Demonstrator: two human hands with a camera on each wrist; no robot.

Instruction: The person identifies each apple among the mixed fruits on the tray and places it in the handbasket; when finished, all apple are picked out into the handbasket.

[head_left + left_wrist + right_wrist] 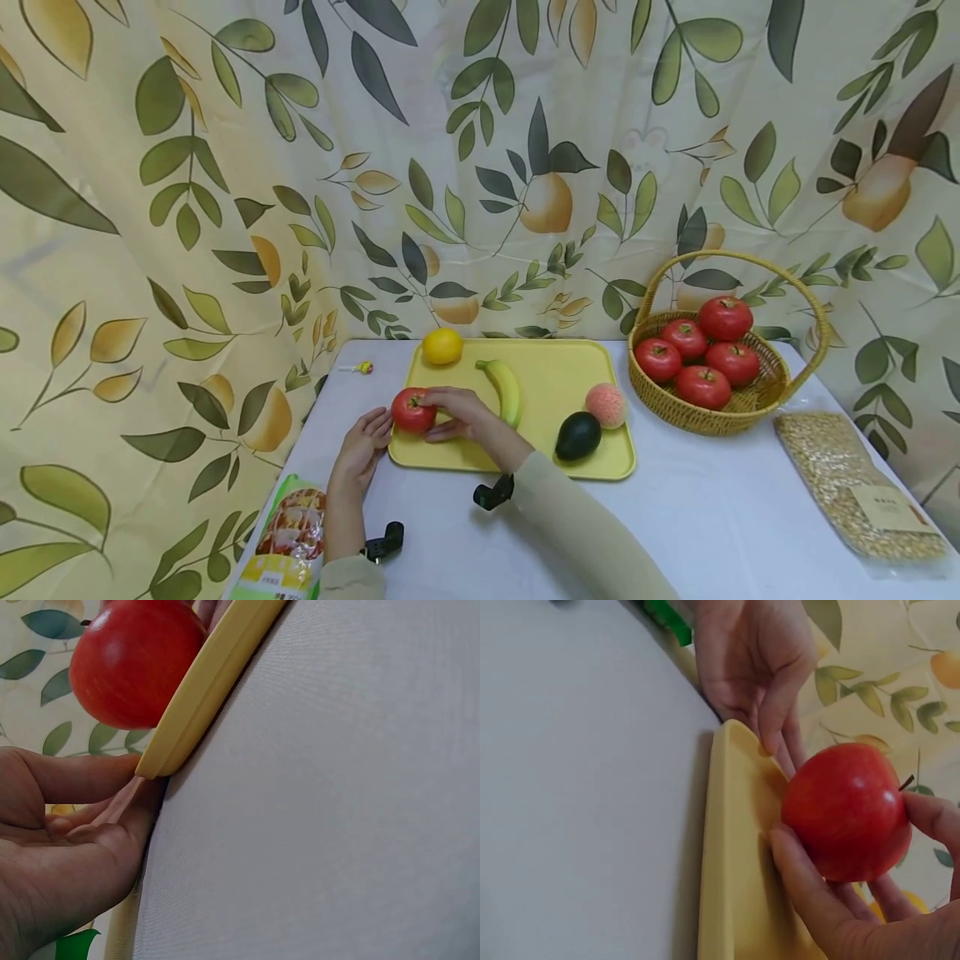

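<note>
A red apple (408, 414) is at the left end of a yellow tray (555, 375). My right hand (465, 417) holds this apple, its thumb and fingers spread around the sides, as the right wrist view shows. At the tray's left edge, my left hand (363, 446) pinches the rim, thumb (94, 778) on top and fingers lower down, beside the apple. Elsewhere on the tray lie a yellow lemon (442, 346), a banana (506, 392), a dark green avocado (578, 436) and a pink peach (606, 406).
Right of the tray stands a wicker basket (671, 415) with a tall handle, holding several red apples (703, 387). A clear bag of grains (832, 467) lies at the far right. A food packet (288, 542) is beside my left forearm, and a wrapped lollipop (363, 367) lies behind.
</note>
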